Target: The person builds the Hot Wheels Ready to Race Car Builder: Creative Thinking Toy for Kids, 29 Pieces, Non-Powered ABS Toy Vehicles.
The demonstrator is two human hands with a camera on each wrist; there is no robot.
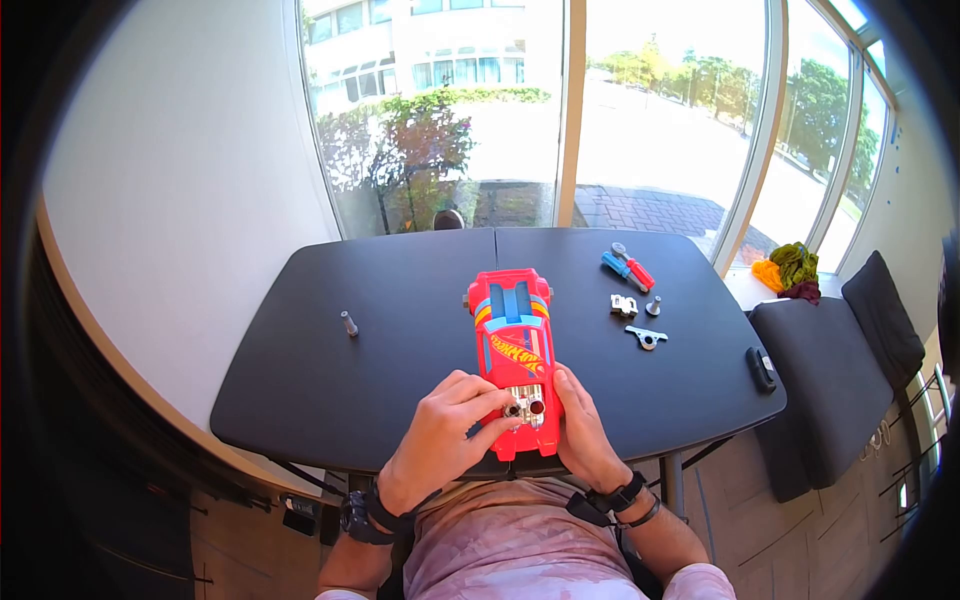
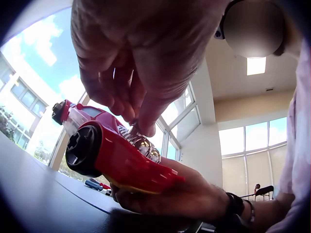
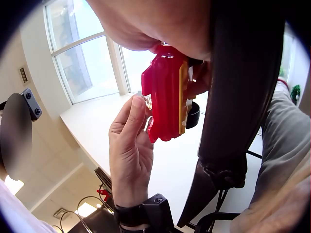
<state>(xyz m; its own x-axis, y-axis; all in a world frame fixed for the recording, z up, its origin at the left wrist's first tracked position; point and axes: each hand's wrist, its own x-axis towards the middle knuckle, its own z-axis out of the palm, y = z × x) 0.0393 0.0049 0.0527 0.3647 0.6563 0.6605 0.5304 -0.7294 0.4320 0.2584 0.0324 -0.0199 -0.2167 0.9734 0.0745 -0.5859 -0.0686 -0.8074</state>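
Observation:
A red Hot Wheels toy car (image 1: 518, 340) is tilted up over the table's near edge, its blue-windowed end pointing away from me. My right hand (image 1: 590, 430) grips its right side, and the left wrist view shows that hand's fingers passing underneath the car. At the near end sits a chrome engine (image 1: 525, 392) with two round dark openings. The left hand (image 1: 445, 425) comes over from the left, its thumb and fingertips pinching a small chrome piece (image 2: 135, 128) at the engine. Fingers partly hide that piece.
On the black table (image 1: 330, 400) a small grey peg (image 1: 349, 323) lies at left. At right are blue and red screwdrivers (image 1: 627, 268), a chrome block (image 1: 623, 304), another peg (image 1: 653, 306), a silver bracket (image 1: 647, 338) and a black object (image 1: 760, 370). A dark seat (image 1: 830, 360) adjoins the right side.

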